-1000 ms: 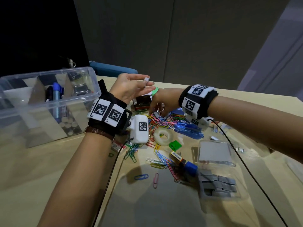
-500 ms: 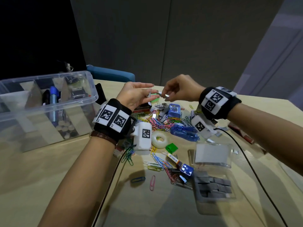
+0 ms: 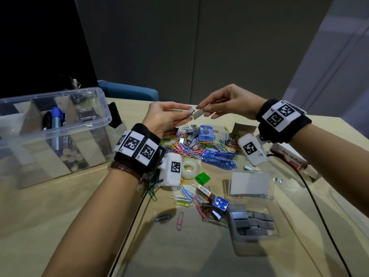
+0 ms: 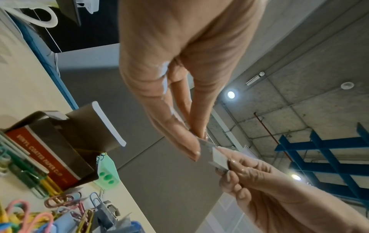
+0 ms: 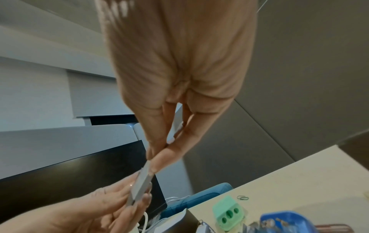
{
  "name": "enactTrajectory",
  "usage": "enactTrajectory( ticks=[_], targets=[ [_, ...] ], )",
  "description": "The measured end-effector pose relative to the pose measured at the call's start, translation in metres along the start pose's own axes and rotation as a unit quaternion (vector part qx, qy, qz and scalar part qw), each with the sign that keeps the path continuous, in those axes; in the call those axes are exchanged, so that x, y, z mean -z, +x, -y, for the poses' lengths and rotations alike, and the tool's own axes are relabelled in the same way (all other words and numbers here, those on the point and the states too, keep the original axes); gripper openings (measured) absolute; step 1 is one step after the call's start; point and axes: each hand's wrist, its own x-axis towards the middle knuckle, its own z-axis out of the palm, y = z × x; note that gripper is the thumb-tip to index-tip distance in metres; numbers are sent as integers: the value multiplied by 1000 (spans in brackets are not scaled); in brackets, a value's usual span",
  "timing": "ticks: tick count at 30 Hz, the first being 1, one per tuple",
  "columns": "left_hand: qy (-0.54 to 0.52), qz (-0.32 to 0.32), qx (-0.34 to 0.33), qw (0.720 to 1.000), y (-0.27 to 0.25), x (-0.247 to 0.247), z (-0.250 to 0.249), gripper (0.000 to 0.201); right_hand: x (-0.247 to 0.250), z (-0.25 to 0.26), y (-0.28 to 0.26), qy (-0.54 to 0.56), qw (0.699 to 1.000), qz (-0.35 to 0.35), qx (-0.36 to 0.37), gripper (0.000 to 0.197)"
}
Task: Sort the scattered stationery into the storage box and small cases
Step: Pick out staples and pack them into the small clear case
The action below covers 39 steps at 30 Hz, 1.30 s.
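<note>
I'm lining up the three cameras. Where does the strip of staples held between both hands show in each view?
Head: upper centre, strip of staples pinched between left hand and right hand, above the paper clips.
Left wrist: right of centre, at the left fingertips, the right hand gripping from below.
Right wrist: lower centre-left, below the right fingertips.
Shared landmark: green pencil sharpener; not clearly visible in the head view.

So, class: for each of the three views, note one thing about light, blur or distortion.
Head view: wide-angle bending at the edges, soft shadows on the table under the arms. Left wrist view: ceiling lamps glare, and the paper clips up close are soft. Right wrist view: the right hand is motion-blurred, as is the staple strip it pinches.
</note>
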Motion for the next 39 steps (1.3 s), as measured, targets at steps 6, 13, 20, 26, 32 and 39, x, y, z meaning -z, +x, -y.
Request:
enactTrajectory(
  ticks=[6,13,20,26,32,39],
  targets=[
    [-9,-3,-19,1000,0,-1,-2,19,3,-1,-4,92,995,-23,-8,20],
    [17,-1,-22,1000,1,-1,3,19,3,-3,-8,118,992,-35,8,29],
    [-13,20,-12,1000,0,-3,2,17,0,-6,-8,90,994,-68,10,14],
    [-12,34,-4,999,-1,-6,4,23,-6,-7,-7,11,994,-98,44,25],
    [-35,46,7,998,-2,-7,-1,34,-10,-11,-8,-32,987,-136,78,25],
    [5,6,-20,1000,0,-10,1,39,-14,-2,-13,-194,955,-167,153,25]
  ],
)
